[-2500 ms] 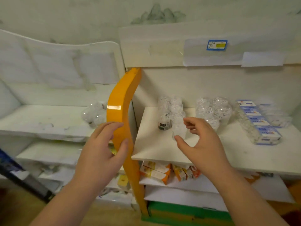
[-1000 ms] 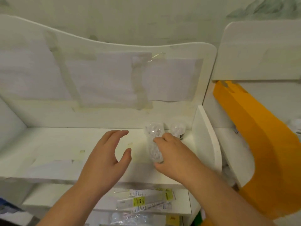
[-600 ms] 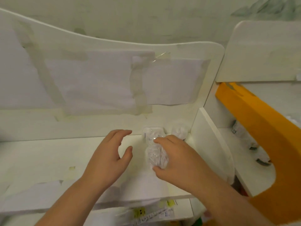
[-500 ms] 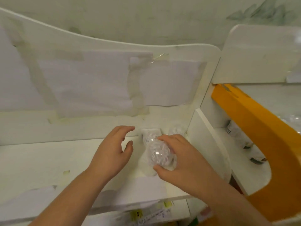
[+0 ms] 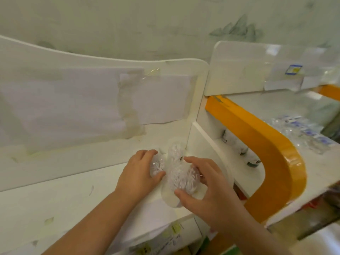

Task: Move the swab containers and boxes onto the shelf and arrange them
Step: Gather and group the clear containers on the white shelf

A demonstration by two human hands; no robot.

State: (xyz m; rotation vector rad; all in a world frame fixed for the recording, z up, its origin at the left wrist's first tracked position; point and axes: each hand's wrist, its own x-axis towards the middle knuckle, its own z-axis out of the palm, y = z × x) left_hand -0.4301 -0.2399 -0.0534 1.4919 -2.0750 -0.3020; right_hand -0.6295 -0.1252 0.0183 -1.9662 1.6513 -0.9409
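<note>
White shelf (image 5: 55,199), right corner. Left hand (image 5: 139,173) curled around a small clear swab container (image 5: 157,167). Right hand (image 5: 206,188) fingers spread, gripping a larger clear swab container (image 5: 181,178) lying tilted on the shelf beside it. Orange divider (image 5: 272,150) at right; more containers (image 5: 237,144) behind it.

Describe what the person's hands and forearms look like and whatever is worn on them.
Both are bare. The left hand and the right hand wear no gloves, and no rings, watch or bracelet show. The forearms are uncovered as far as the picture's bottom edge; no sleeve or cuff is in view. The fingernails look short and unpainted, though the picture is soft.
</note>
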